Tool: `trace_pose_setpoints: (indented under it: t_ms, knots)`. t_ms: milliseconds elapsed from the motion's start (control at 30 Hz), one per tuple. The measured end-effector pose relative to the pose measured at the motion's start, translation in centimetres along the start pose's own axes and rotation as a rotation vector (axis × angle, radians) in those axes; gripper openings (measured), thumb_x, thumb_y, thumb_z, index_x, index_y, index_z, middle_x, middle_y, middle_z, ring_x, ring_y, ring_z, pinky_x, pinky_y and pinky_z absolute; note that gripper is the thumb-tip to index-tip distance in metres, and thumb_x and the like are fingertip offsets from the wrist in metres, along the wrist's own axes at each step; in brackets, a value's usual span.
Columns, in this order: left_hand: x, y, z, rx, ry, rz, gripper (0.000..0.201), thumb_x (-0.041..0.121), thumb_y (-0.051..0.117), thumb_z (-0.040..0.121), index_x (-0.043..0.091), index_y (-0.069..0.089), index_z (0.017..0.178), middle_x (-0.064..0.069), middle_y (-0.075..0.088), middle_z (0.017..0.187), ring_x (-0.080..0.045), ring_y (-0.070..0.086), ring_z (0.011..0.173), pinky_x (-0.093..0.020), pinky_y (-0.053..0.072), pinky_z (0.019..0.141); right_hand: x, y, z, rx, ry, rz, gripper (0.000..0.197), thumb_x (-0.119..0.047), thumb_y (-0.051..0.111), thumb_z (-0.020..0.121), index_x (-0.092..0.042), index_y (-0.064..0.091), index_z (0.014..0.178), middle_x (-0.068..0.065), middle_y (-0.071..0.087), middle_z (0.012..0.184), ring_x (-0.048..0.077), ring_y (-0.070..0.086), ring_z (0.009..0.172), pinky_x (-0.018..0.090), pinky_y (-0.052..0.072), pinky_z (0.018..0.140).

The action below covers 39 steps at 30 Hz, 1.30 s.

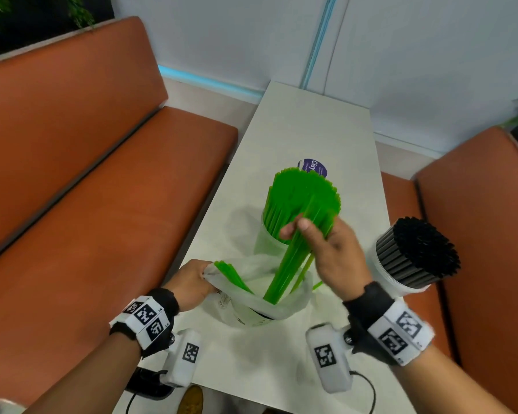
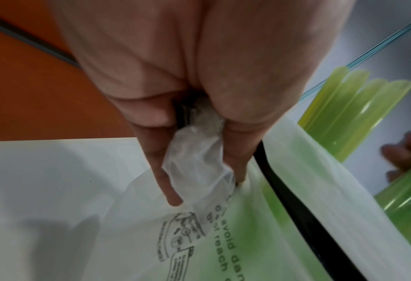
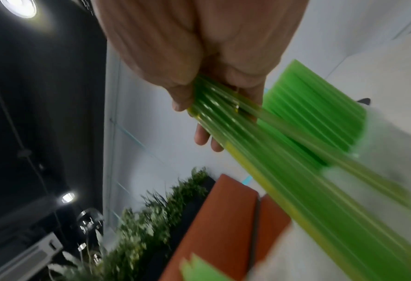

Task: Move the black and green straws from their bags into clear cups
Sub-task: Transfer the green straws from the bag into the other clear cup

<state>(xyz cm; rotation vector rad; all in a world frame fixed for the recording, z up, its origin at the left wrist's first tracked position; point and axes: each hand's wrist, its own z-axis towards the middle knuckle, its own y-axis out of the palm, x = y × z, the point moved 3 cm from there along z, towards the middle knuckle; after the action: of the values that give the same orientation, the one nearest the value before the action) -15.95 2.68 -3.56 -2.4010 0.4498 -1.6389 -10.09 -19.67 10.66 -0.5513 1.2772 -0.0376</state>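
Left hand (image 1: 192, 283) pinches the rim of the plastic bag (image 1: 251, 297) on the white table (image 1: 305, 130). Right hand (image 1: 329, 252) grips a bundle of green straws (image 1: 284, 273) rising from the bag. Beyond: clear cup of green straws (image 1: 302, 198); right, cup of black straws (image 1: 416, 249).

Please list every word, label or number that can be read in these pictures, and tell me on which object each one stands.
"Clay": white letters on the purple round label behind the green straws; the small print beside it is too small to read.
"avoid dan" and "reach": partial warning lines printed on the plastic bag, cut off by folds and by the frame.
Pictogram and small box text on the same bag: too blurred to read.
Square coded markers on the wrist bands: patterns; the tiny characters beside them are unreadable.
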Motion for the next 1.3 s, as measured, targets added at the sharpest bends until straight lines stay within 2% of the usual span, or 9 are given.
trace_pose_setpoints:
  t_ms: [167,400,567,700,800,933,1067,1133,1300]
  knots:
    - [0.0,0.0,-0.1,-0.025,0.006,-0.037,0.024,-0.002,0.061,0.084,0.015,0.073,0.074,-0.005,0.076,0.084,-0.009,0.067,0.076,-0.03,0.054,0.074,-5.5,-5.0,4.6,0.138,-0.044,0.301,0.012,-0.013,0.046,0.102,-0.005,0.052,0.095,0.011,0.071,0.082,0.03,0.069,0.081,0.044,0.059,0.07]
    - [0.1,0.0,-0.1,-0.023,0.005,-0.032,0.026,-0.004,0.062,0.083,0.017,0.074,0.074,-0.006,0.077,0.084,-0.011,0.068,0.077,-0.032,0.054,0.076,-6.1,-5.8,9.7,0.358,-0.143,0.101,0.012,-0.018,0.046,0.103,-0.021,0.051,0.092,0.004,0.071,0.082,0.027,0.072,0.084,0.05,0.059,0.073]
    - [-0.1,-0.1,-0.1,-0.01,-0.005,-0.023,0.023,-0.001,0.065,0.082,0.018,0.074,0.073,-0.003,0.077,0.084,-0.008,0.069,0.075,-0.026,0.054,0.072,-0.3,-1.3,8.7,0.257,-0.067,-0.156,0.021,-0.026,0.051,0.101,-0.011,0.066,0.101,-0.015,0.068,0.087,0.0,0.064,0.08,0.032,0.054,0.077]
    - [-0.5,-0.3,-0.1,0.008,-0.023,0.001,0.014,0.0,0.064,0.083,0.01,0.072,0.078,-0.009,0.076,0.086,-0.014,0.067,0.076,-0.03,0.053,0.072,4.6,0.7,7.8,0.097,0.02,-0.379,0.036,-0.032,0.056,0.097,-0.009,0.062,0.124,0.002,0.066,0.117,0.026,0.059,0.114,0.043,0.046,0.099]
    - [-0.7,-0.5,0.0,0.016,-0.028,0.013,0.007,0.0,0.063,0.083,0.001,0.07,0.083,-0.016,0.074,0.089,-0.018,0.064,0.078,-0.042,0.055,0.078,5.8,0.7,8.3,0.074,0.084,-0.413,0.048,-0.038,0.057,0.095,-0.008,0.056,0.133,0.011,0.06,0.129,0.03,0.051,0.125,0.044,0.043,0.104]
    - [-0.5,-0.3,0.1,0.015,-0.033,0.01,0.006,0.0,0.063,0.084,-0.002,0.068,0.083,-0.019,0.074,0.09,-0.019,0.063,0.078,-0.041,0.054,0.078,5.7,0.7,8.4,0.103,-0.003,-0.415,0.034,-0.036,0.054,0.097,-0.01,0.063,0.118,0.005,0.065,0.112,0.027,0.056,0.111,0.043,0.047,0.097]
    - [-0.4,-0.2,0.2,0.013,-0.042,0.003,0.008,-0.002,0.061,0.084,0.0,0.069,0.084,-0.017,0.074,0.091,-0.015,0.063,0.077,-0.028,0.051,0.072,5.0,0.6,8.1,0.164,-0.094,-0.34,0.035,-0.038,0.046,0.1,-0.007,0.06,0.091,0.008,0.061,0.082,0.026,0.055,0.079,0.038,0.047,0.072]
    - [-0.3,-0.1,0.2,0.006,-0.045,-0.005,0.01,-0.002,0.061,0.084,0.001,0.07,0.085,-0.015,0.075,0.091,-0.016,0.065,0.08,-0.028,0.052,0.074,5.0,0.4,8.2,0.193,-0.063,-0.271,0.044,-0.045,0.037,0.1,-0.006,0.059,0.099,0.012,0.063,0.089,0.026,0.056,0.083,0.036,0.046,0.072]
    - [-0.3,-0.1,0.2,0.008,-0.042,-0.012,0.01,-0.003,0.06,0.085,-0.002,0.07,0.087,-0.018,0.074,0.093,-0.021,0.066,0.084,-0.042,0.055,0.084,4.7,-0.6,8.4,0.253,-0.037,-0.186,0.048,-0.053,0.027,0.1,-0.018,0.056,0.114,-0.008,0.067,0.104,0.005,0.059,0.1,0.018,0.043,0.085]
